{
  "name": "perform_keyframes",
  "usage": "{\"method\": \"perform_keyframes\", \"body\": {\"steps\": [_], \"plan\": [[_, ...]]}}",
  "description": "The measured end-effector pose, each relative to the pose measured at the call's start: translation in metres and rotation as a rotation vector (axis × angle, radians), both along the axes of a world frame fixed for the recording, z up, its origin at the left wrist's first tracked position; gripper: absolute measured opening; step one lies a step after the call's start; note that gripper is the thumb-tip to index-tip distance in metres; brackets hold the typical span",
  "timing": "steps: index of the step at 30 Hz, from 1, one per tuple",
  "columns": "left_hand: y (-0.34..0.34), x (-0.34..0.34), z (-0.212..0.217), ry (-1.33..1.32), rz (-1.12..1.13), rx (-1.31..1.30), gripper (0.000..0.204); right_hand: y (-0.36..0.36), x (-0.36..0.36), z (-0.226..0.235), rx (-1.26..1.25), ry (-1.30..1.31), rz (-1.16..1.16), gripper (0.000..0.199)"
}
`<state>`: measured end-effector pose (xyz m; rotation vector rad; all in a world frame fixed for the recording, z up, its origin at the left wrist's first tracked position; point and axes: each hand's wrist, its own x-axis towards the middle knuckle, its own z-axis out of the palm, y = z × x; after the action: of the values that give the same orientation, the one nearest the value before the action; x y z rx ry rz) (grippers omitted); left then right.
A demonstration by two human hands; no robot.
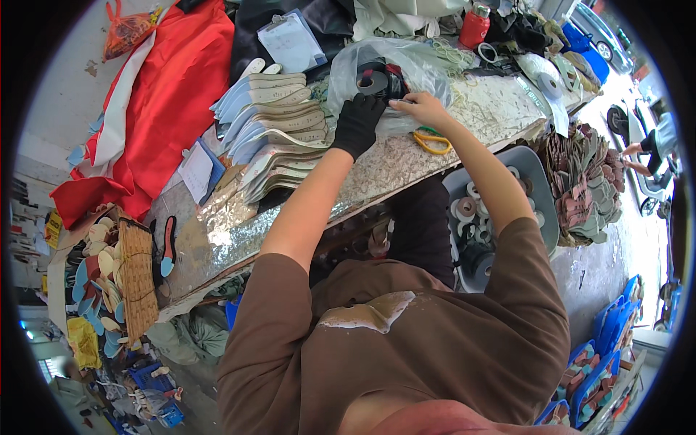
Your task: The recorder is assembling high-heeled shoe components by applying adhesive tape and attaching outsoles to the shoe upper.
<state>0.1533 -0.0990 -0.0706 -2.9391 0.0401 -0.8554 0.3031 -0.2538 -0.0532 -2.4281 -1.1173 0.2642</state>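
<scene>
A black roll with a grey core (373,83) sits in a clear plastic bag (428,64) on the worktable, with dark red and black material beside it. My left hand (358,122), in a black glove, is closed at the roll's near edge, its fingertips against it. Bare and pinched, my right hand (422,109) is just right of the roll; something small and thin shows at its fingertips, too small to name. Yellow-handled scissors (432,142) lie below my right wrist. Left of my gloved hand are stacked pale insole-shaped pieces (279,116).
The worktable (348,190) also bears red sheet material (174,94), clipboards (293,40) and a red bottle (475,26). A grey bin (545,194) of rolls stands beneath its right edge, near bundled cut pieces (582,185). A box of insoles (138,290) is at left; another person (656,148) is far right.
</scene>
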Motion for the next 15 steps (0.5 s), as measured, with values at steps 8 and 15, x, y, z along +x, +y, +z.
{"method": "perform_keyframes", "body": {"steps": [8, 15], "plan": [[0.018, 0.017, 0.050, 0.040, -0.057, -0.061, 0.041, 0.010, -0.001, 0.003, 0.726, 0.831, -0.143, 0.051], [0.011, 0.006, 0.049, -0.121, -0.179, -0.163, 0.039, 0.009, 0.006, 0.016, 0.958, 0.994, -0.164, 0.052]]}}
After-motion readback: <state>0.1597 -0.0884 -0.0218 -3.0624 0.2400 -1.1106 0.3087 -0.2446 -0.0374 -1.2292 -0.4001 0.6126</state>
